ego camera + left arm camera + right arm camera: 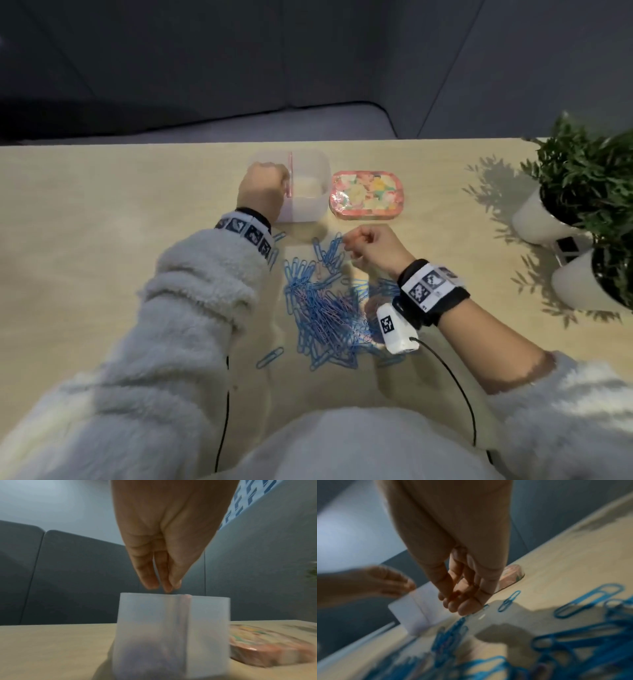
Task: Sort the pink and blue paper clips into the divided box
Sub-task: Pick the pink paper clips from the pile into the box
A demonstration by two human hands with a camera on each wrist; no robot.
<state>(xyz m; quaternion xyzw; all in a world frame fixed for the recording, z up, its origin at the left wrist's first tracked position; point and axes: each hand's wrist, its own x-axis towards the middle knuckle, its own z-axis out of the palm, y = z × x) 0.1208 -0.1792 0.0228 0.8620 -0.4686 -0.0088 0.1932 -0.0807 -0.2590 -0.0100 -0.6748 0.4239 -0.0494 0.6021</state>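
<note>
Your left hand [262, 186] hangs over the left compartment of the divided box [308, 178], which stands at the far middle of the worktop [102, 205]. In the left wrist view its fingertips [152, 584] are bunched together and point down just above the box rim; no clip shows between them, so whether they pinch anything cannot be told. Your right hand [371, 250] hovers at the far edge of the paper clip pile [325, 308], fingers curled inward. It is blurred, and whether it holds a clip cannot be told. The pile, mostly blue with a few pink clips mixed in, lies on the worktop between your arms, near the box. A flowered lid [366, 193] lies just right of the box. Two potted plants [582, 185] stand at the right edge.
</note>
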